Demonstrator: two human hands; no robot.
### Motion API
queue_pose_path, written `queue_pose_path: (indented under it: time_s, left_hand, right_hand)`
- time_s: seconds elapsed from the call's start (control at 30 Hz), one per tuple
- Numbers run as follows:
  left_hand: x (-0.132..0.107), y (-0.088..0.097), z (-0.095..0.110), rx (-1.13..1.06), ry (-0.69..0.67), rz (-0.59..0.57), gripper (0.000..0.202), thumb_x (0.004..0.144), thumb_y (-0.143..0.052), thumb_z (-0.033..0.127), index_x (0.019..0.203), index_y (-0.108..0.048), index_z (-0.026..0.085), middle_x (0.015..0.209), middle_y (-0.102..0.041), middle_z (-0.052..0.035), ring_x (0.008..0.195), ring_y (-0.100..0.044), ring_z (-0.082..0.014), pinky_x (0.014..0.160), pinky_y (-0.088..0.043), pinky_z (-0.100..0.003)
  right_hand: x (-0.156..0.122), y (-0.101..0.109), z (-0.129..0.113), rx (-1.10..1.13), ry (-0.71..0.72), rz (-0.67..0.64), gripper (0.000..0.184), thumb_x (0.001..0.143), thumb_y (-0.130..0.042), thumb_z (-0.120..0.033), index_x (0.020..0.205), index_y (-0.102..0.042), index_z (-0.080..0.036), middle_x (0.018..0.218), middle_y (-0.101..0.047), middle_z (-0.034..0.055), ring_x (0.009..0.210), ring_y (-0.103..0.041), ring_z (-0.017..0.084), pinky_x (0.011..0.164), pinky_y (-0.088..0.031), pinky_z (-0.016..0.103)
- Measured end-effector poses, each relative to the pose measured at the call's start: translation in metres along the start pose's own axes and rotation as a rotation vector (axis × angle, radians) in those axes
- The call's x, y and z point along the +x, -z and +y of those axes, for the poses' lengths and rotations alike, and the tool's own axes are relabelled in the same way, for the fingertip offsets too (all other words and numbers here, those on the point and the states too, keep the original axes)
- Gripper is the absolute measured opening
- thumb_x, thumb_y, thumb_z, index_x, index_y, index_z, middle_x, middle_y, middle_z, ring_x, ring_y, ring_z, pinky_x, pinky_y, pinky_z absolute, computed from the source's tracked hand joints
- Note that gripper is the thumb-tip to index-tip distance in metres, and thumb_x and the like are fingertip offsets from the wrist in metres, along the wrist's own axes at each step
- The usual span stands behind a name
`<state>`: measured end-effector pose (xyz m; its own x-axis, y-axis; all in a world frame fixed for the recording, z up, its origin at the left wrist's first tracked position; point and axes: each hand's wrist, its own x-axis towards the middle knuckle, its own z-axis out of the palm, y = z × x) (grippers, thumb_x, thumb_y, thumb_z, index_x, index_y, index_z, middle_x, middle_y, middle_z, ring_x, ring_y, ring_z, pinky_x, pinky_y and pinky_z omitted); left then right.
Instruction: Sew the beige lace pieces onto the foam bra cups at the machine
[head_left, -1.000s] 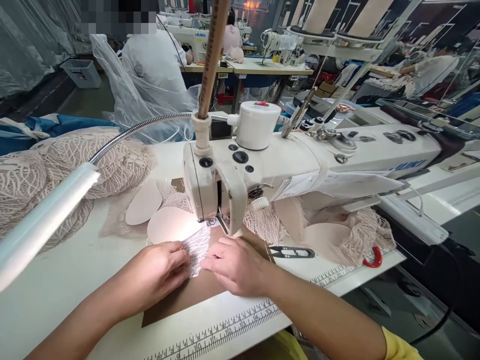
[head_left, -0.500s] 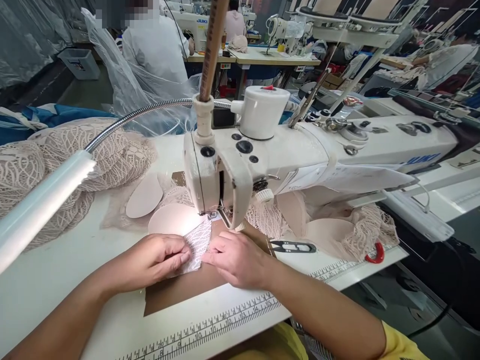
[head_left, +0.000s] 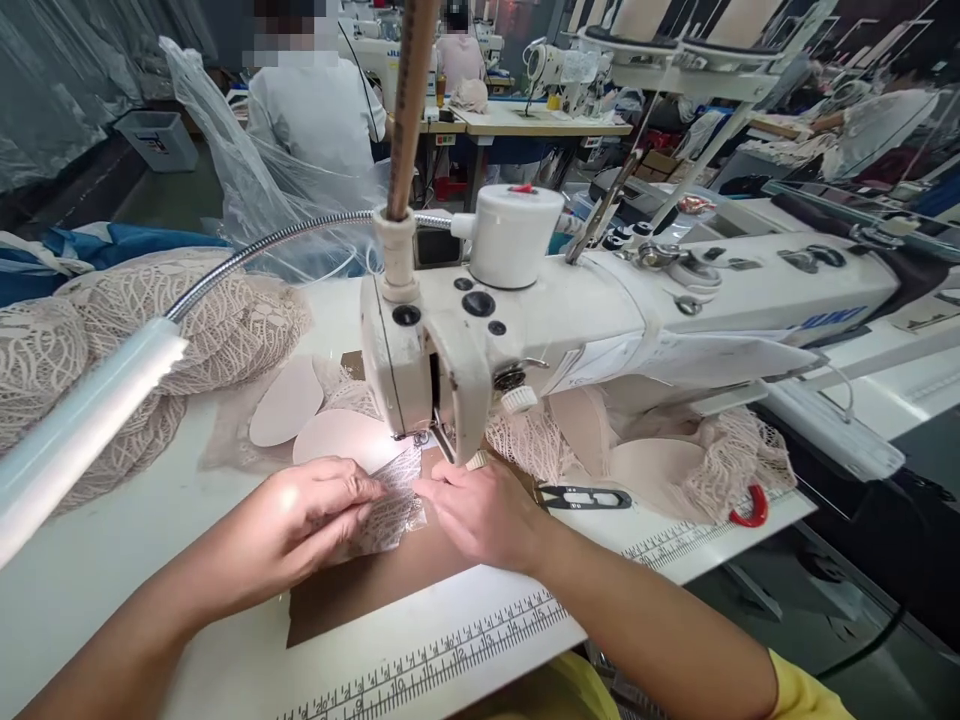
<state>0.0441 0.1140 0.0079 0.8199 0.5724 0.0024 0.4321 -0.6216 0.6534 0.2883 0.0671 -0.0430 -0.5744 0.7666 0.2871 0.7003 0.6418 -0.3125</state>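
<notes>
A piece of pale lace fabric (head_left: 394, 500) lies in front of the needle area of a white sewing machine (head_left: 420, 370). My left hand (head_left: 322, 515) is closed on the lace's left side, thumb and fingers pinching it. At its right edge my right hand (head_left: 480, 510) has its fingers curled together, with the fingertips at the lace near the presser foot; the hand hides part of that edge. Just behind the lace, a smooth beige bra cup (head_left: 341, 437) lies under the machine's light. A brown sheet (head_left: 367, 590) covers the bed below my hands.
Black thread snips (head_left: 585, 498) lie right of my right hand, near a red curved piece (head_left: 750, 507). Beige lace bra pieces (head_left: 660, 465) are beyond them. A lace bundle (head_left: 172, 320) and a lamp tube (head_left: 90, 430) stand at left. A printed ruler (head_left: 450, 650) runs along the front edge.
My left hand has loosened its curl, its fingers reaching further over the lace. The lace has turned a little and more of its right end shows. The view has shifted slightly.
</notes>
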Motion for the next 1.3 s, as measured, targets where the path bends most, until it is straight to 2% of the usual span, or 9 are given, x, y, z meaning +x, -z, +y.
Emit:
queue_pose_path:
  time_s: [0.07,0.2,0.37,0.57,0.73,1.0,1.13,1.23,1.3]
  left_hand:
    - [0.009,-0.005,-0.006,0.138,-0.094,0.09,0.026,0.095,-0.043,0.018,0.113,-0.061,0.019,0.098,-0.066,-0.0088,0.089,-0.062,-0.0194,0.074,-0.051,-0.028]
    - [0.025,-0.023,-0.021,0.369,-0.284,0.143,0.028,0.092,-0.046,0.014,0.116,-0.06,0.016,0.111,-0.067,-0.0114,0.098,-0.06,-0.0228,0.08,-0.051,-0.033]
    - [0.028,-0.039,-0.032,0.517,-0.35,0.201,0.027,0.092,-0.048,0.015,0.116,-0.06,0.013,0.111,-0.069,-0.0116,0.099,-0.061,-0.0242,0.08,-0.049,-0.037]
    - [0.03,-0.044,-0.029,0.577,-0.307,0.215,0.031,0.089,-0.048,0.013,0.118,-0.059,0.011,0.115,-0.067,-0.0131,0.098,-0.06,-0.027,0.082,-0.048,-0.042]
    - [0.031,-0.041,-0.023,0.601,-0.245,0.188,0.033,0.092,-0.044,0.014,0.121,-0.059,0.013,0.112,-0.068,-0.0128,0.092,-0.062,-0.0256,0.08,-0.048,-0.042]
    - [0.027,-0.035,-0.021,0.566,-0.244,0.178,0.03,0.093,-0.045,0.019,0.117,-0.061,0.013,0.11,-0.069,-0.012,0.095,-0.059,-0.0254,0.081,-0.044,-0.039]
    - [0.031,-0.036,-0.019,0.572,-0.222,0.175,0.03,0.092,-0.044,0.018,0.117,-0.06,0.013,0.112,-0.067,-0.0114,0.095,-0.057,-0.0256,0.082,-0.043,-0.04]
    - [0.033,-0.035,-0.019,0.585,-0.2,0.178,0.027,0.092,-0.042,0.019,0.109,-0.063,0.016,0.101,-0.068,-0.011,0.089,-0.058,-0.0254,0.077,-0.042,-0.04]
    - [0.034,-0.034,-0.021,0.602,-0.185,0.17,0.026,0.093,-0.041,0.022,0.101,-0.066,0.017,0.093,-0.068,-0.0107,0.084,-0.057,-0.025,0.074,-0.042,-0.039]
  right_hand:
    - [0.003,0.003,-0.003,-0.052,-0.048,-0.054,0.017,0.081,-0.049,-0.012,0.093,-0.061,-0.017,0.073,-0.054,0.0018,0.067,-0.042,0.016,0.057,-0.028,0.028]
    - [0.007,0.005,-0.007,-0.101,-0.093,-0.122,0.012,0.08,-0.049,-0.012,0.085,-0.058,-0.017,0.076,-0.054,0.0026,0.072,-0.043,0.017,0.06,-0.028,0.029]
    - [0.005,0.003,-0.006,-0.107,-0.098,-0.145,0.022,0.08,-0.049,-0.012,0.098,-0.059,-0.017,0.086,-0.059,0.0048,0.082,-0.047,0.02,0.071,-0.031,0.032]
    - [0.006,0.002,-0.008,-0.107,-0.157,-0.147,0.021,0.081,-0.048,-0.012,0.098,-0.06,-0.018,0.077,-0.06,0.0035,0.083,-0.049,0.021,0.073,-0.032,0.034]
    - [0.007,0.003,-0.008,-0.15,-0.201,-0.129,0.028,0.082,-0.047,-0.011,0.107,-0.06,-0.018,0.081,-0.061,0.0057,0.083,-0.05,0.021,0.074,-0.033,0.034]
    - [0.005,0.01,-0.006,-0.078,-0.109,-0.212,0.027,0.078,-0.05,-0.009,0.101,-0.06,-0.018,0.084,-0.062,0.0039,0.082,-0.049,0.02,0.072,-0.032,0.033]
    - [0.006,0.008,-0.008,-0.097,-0.14,-0.201,0.028,0.079,-0.048,-0.009,0.102,-0.06,-0.018,0.082,-0.063,0.0044,0.084,-0.05,0.021,0.074,-0.032,0.034]
    - [0.007,0.006,-0.008,-0.118,-0.183,-0.189,0.03,0.079,-0.049,-0.008,0.104,-0.06,-0.019,0.074,-0.061,0.0036,0.083,-0.05,0.022,0.075,-0.032,0.034]
    - [0.006,0.005,-0.008,-0.138,-0.194,-0.169,0.03,0.079,-0.05,-0.009,0.106,-0.06,-0.019,0.076,-0.06,0.0042,0.083,-0.05,0.022,0.075,-0.032,0.034]
